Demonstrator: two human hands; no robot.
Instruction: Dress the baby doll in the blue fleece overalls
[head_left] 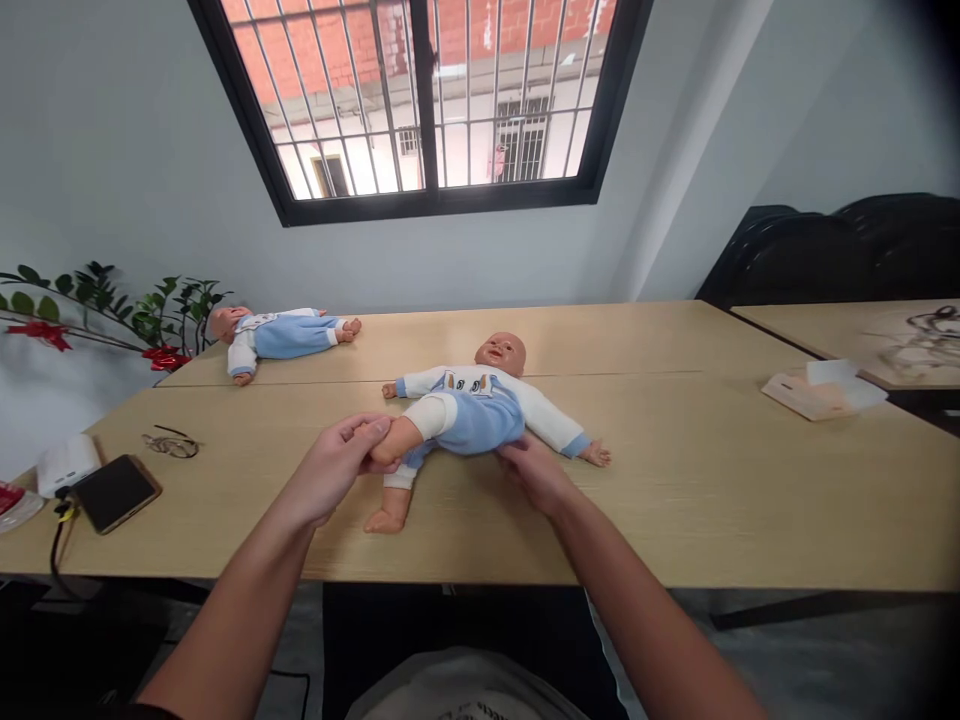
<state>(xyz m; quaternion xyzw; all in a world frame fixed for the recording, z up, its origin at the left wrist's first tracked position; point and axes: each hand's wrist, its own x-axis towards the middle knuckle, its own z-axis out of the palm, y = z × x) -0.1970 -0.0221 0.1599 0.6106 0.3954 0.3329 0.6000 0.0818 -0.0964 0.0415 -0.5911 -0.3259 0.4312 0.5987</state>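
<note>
Phone and white block lie well left of the held doll, with eyeglasses between them and it. A second doll lies beyond and left of the held doll, close to a plant. From where I stand, the left hand is closed around the held doll's raised foot, thumb on top. The held doll lies on its back on the worktop, head towards the far side, its other leg stretched towards the near edge. Against its underside, at the hip, the right hand is tucked; its fingers are partly hidden, so I can't tell how far they close.

A hard pull on that smooth foot could slip it from the left hand, and an uneven lift at the hip could roll the body over. The lower foot is closest to the near edge, so dragging the held doll nearer could carry it past. Left of the held doll, the eyeglasses limit a wide swing; right of it, the worktop gives broad room up to the opened box.
</note>
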